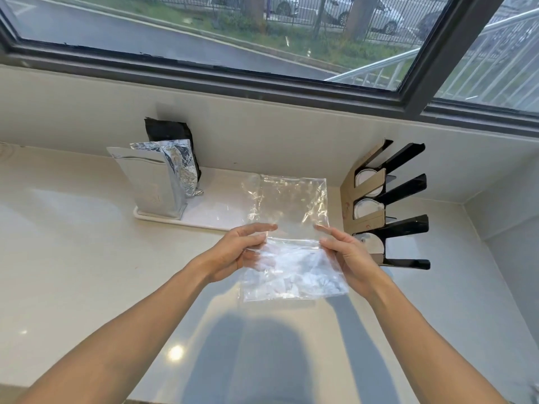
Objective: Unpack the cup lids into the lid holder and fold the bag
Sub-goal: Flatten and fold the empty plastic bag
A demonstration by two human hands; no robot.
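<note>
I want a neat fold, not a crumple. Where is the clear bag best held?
Probably at the crease line across the clear bag, pinched at its two side edges, as the left hand and right hand do now. The upper half stands free above the crease, so coming in from each side keeps the film taut.

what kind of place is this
Probably a drinks prep counter in a café or small shop: a lid holder stocked with cup lids, foil pouches on a white tray, and a pale countertop below a street-facing window.

Bag above counter, between pouches on tray left and lid holder right.
</note>
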